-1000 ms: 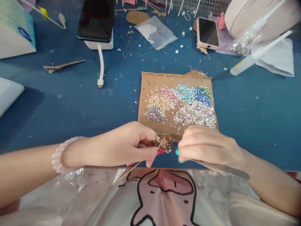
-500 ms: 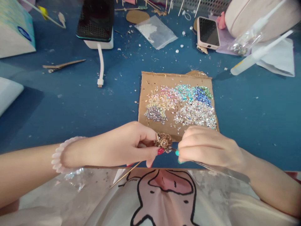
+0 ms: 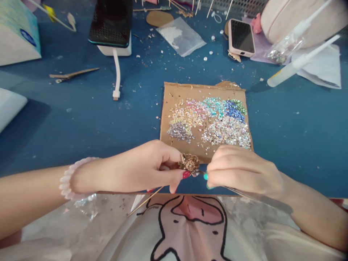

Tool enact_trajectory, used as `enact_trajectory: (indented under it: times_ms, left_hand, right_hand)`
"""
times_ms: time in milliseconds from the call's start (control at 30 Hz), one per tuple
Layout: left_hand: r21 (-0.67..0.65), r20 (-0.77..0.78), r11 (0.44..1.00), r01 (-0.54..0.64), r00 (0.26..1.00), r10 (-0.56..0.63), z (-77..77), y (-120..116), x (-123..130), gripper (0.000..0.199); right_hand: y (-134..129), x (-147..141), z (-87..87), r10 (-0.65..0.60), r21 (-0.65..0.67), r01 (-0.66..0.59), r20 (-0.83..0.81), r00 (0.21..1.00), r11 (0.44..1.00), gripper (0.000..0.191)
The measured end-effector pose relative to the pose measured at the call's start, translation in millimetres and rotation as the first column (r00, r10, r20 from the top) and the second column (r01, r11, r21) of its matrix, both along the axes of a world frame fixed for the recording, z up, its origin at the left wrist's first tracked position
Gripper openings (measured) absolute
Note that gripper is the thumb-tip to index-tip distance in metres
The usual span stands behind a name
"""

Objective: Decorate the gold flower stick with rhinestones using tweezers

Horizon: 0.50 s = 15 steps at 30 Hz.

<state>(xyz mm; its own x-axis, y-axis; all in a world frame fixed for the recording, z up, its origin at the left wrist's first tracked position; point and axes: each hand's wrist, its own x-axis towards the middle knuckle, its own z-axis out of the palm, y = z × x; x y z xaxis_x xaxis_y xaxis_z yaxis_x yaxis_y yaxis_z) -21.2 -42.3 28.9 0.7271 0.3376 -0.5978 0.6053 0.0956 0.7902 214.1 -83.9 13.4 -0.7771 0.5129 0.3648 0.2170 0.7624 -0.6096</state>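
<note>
My left hand pinches a bronze-coloured flower ornament between thumb and fingers at the table's front edge. A thin wooden stick pokes out below that hand; its upper end is hidden. Closed around metal tweezers, my right hand is just right of the flower. The dark tweezer tip reaches the flower's lower right side, where a small pale stone seems to sit. Behind both hands lies a cardboard sheet with small rhinestones sorted by colour: silver, blue, green, turquoise, pink, yellow and grey.
Toward the back are a dark phone on a white block with a short cable, a zip bag, a smaller phone and a glue bottle. A metal hair clip lies at left, near a tissue box.
Almost nothing differs. My right hand and the tweezers have shifted very slightly to the right, while the left hand keeps the flower in place.
</note>
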Motion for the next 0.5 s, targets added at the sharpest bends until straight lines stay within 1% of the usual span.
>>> enact_trajectory:
  times_ms: [233,367,500]
  left_hand:
    - [-0.012,0.01,1.0,-0.002,1.0,0.002,0.5,-0.6,-0.8,0.028]
    - [0.009,0.009,1.0,0.0,1.0,0.0,-1.4,-0.5,-1.2,0.027]
    - [-0.004,0.005,1.0,-0.003,1.0,0.003,-2.7,-0.2,-1.2,0.027]
  right_hand:
    - [0.1,-0.6,0.1,0.006,0.009,-0.005,-0.022,1.0,1.0,0.02]
    - [-0.6,-1.1,-0.1,-0.009,0.035,0.009,-0.01,1.0,0.999,0.018]
    - [-1.2,-1.4,-0.7,-0.017,0.038,0.017,-0.003,1.0,0.999,0.015]
